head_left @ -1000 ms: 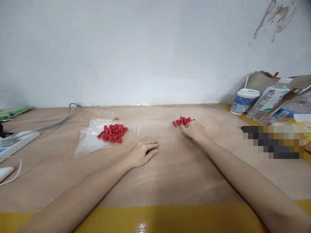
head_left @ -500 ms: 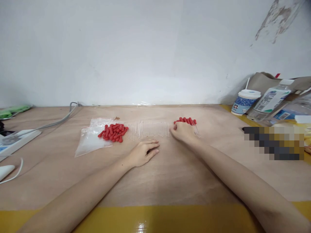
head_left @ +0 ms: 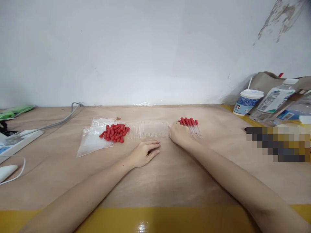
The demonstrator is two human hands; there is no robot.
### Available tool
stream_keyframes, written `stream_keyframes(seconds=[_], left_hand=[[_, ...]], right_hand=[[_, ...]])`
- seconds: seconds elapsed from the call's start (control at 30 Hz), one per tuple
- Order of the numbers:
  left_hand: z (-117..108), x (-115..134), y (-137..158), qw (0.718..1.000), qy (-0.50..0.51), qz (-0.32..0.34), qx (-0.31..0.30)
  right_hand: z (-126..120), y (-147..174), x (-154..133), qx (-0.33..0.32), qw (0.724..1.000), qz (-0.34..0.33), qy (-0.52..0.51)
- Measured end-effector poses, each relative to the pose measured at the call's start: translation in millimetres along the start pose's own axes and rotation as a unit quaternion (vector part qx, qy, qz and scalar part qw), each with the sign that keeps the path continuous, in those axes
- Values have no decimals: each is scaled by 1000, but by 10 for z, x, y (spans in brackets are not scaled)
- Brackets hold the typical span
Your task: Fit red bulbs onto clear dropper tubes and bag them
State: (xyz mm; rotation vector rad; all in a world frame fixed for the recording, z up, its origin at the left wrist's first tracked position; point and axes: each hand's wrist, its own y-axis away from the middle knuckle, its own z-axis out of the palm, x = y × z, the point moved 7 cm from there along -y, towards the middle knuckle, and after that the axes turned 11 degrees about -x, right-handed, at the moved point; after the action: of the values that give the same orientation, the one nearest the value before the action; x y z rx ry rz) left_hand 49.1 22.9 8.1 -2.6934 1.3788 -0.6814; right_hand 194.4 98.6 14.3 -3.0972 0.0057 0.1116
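My left hand (head_left: 145, 153) lies open on the brown table covering, thumb apart from the fingers, with nothing in it. Just beyond it is a row of thin clear dropper tubes (head_left: 155, 129), side by side. At the row's right end my right hand (head_left: 180, 134) is closed, its fingertips on a slightly tilted clear tube (head_left: 168, 125); the fingers partly hide it. Right of that hand lie several droppers (head_left: 193, 127) with red rubber bulbs, partly behind the hand. A heap of loose red rubber bulbs (head_left: 114, 132) sits left of the row.
Clear zip bags (head_left: 91, 142) lie under and beside the bulb heap. A white power strip (head_left: 26, 138) with a grey cable (head_left: 58, 120) is at left. A paper cup (head_left: 247, 102) and a plastic bottle (head_left: 273, 100) stand at back right. A wall (head_left: 155, 51) closes off the back.
My right hand has shifted slightly left and turned, uncovering more of the red-bulbed droppers. A tilted tube now shows at its fingertips. My left hand stays in place; the view moved slightly.
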Motion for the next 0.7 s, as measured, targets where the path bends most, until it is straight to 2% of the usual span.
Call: stream_keyframes(seconds=[0.03, 0.1, 0.17, 0.23, 0.3, 0.4, 0.47, 0.7], left_hand=[[-10, 0, 3, 1000, -4, -2, 8], [-69, -36, 10, 999, -35, -21, 32], [-205, -138, 31, 990, -104, -67, 73], [-408, -301, 79, 964, -195, -133, 123], [-598, -499, 133, 931, -273, -194, 142], [-823, -770, 232, 885, -348, -264, 162], [-883, -898, 275, 870, -367, -288, 157], [-828, -1060, 296, 875, -346, -318, 118]], right_hand=[[-13, 87, -1, 24, 999, -25, 13], [-39, 284, -32, 88, 987, -118, 58], [-28, 458, 7, 131, 971, -189, 68], [-9, 574, 96, 159, 958, -234, 34], [4, 638, 178, 178, 947, -267, -23], [26, 649, 238, 180, 938, -284, -87], [31, 637, 234, 174, 938, -283, -101], [-8, 630, 190, 154, 938, -289, -117]])
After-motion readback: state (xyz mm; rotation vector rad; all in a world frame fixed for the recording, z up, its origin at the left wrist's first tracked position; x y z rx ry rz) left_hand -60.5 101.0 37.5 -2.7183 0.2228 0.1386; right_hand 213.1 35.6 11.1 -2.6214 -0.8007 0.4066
